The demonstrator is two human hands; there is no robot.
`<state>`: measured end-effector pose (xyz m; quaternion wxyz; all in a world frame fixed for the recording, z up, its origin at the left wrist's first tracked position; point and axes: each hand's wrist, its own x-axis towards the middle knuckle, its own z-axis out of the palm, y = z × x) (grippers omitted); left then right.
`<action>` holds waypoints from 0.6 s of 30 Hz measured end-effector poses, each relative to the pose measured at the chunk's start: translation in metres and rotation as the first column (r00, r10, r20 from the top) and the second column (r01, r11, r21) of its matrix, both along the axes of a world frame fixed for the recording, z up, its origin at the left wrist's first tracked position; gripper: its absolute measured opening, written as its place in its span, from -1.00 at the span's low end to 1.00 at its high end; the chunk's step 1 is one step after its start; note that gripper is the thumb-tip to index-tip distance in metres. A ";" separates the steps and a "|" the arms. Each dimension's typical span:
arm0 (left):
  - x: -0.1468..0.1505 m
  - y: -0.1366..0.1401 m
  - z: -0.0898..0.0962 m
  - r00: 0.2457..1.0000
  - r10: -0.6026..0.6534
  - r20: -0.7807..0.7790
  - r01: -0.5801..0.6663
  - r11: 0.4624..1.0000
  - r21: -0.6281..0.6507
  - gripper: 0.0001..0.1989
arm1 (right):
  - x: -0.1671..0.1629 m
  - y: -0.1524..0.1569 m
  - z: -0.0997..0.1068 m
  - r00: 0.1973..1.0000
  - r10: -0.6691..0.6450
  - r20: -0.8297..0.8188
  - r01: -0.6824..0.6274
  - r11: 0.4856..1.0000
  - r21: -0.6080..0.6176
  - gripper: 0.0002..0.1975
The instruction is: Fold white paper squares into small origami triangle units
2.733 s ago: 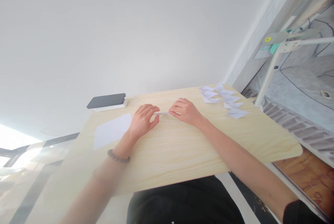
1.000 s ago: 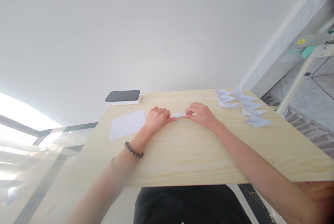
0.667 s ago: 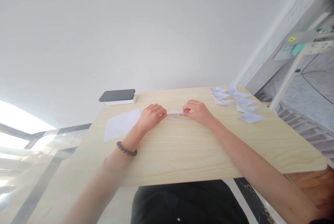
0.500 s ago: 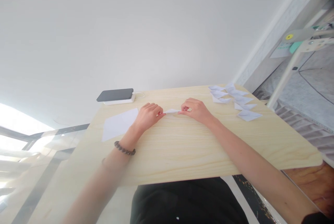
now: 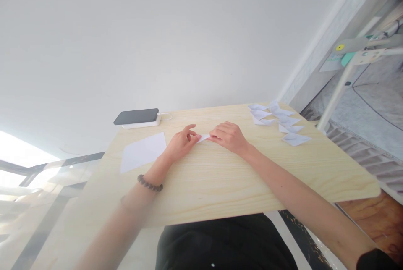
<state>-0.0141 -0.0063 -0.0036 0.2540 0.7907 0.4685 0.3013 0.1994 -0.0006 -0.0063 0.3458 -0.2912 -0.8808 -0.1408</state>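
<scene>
A small folded piece of white paper [image 5: 204, 137] is held between my two hands, just above or on the middle of the table. My left hand [image 5: 182, 143] pinches its left end between thumb and a finger, with the index finger lifted. At the right end, my right hand [image 5: 229, 136] has its fingers curled over the paper, thumb pressed against them. Much of the paper is hidden by my fingers. A flat white sheet of paper [image 5: 141, 152] lies left of my left hand.
Several folded paper boats [image 5: 296, 139] stand in two rows at the table's back right. A dark phone [image 5: 137, 116] rests on a white block at the back left, with a white cable. The wooden table [image 5: 201, 194] meets a white wall behind.
My hands have come closer together on the folded paper. The right hand has moved left and its fingers have closed over more of it; my left index finger has lifted.
</scene>
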 end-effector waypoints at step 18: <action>-0.004 0.004 0.003 0.981 0.100 0.166 -0.107 0.994 0.033 -0.70 | -0.005 -0.004 -0.003 0.928 -0.129 -0.349 -0.073 0.856 -0.512 -0.84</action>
